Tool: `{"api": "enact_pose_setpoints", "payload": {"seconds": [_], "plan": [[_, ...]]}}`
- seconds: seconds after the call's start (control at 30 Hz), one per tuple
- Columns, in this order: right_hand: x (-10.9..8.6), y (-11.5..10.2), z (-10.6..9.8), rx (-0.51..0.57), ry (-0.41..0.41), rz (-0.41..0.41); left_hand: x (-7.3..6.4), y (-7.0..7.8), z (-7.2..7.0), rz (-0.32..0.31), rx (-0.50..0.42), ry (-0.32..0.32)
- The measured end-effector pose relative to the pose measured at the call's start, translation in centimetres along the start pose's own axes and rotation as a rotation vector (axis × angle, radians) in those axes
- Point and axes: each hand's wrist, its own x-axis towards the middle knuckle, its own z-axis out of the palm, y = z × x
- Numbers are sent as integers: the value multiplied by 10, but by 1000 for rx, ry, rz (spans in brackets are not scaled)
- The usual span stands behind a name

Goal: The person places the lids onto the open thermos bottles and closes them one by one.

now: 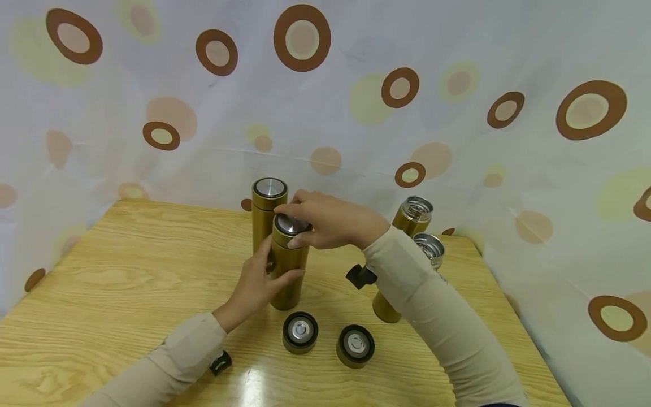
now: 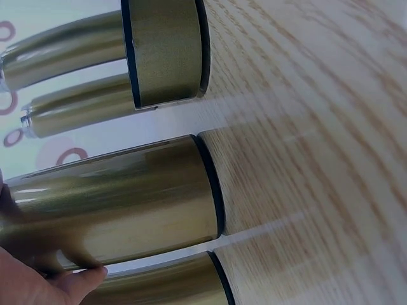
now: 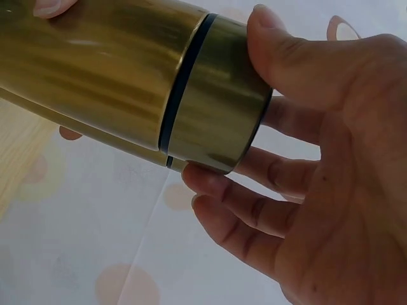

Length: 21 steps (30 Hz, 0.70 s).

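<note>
A gold thermos (image 1: 289, 280) with a silver-topped lid (image 1: 282, 239) stands upright on the table. My left hand (image 1: 254, 288) grips its body from the left, thumb across the front. From the right, my right hand (image 1: 330, 219) holds the lid between thumb and fingers; the right wrist view shows the thumb on one side of the lid (image 3: 219, 95) and fingertips on the other. A dark seam separates lid and body. Just behind is a second lidded gold thermos (image 1: 263, 223). In the left wrist view, part of my left hand (image 2: 38, 283) shows against the thermos body (image 2: 121, 203).
Two gold thermoses without lids, a rear one (image 1: 409, 217) and a nearer one (image 1: 387, 308), stand at the right, partly behind my right sleeve. Two lids, one left (image 1: 300, 332) and one right (image 1: 355, 346), lie underside up on the wooden table (image 1: 127, 271). A patterned cloth (image 1: 356, 141) hangs behind.
</note>
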Motion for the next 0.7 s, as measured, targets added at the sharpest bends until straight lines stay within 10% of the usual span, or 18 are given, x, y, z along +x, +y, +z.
{"api": "enact_pose_setpoints", "payload": {"seconds": [0.7], "plan": [[-3,-10,13,-93,110,93,0,-1,0,3,23,-3]]}}
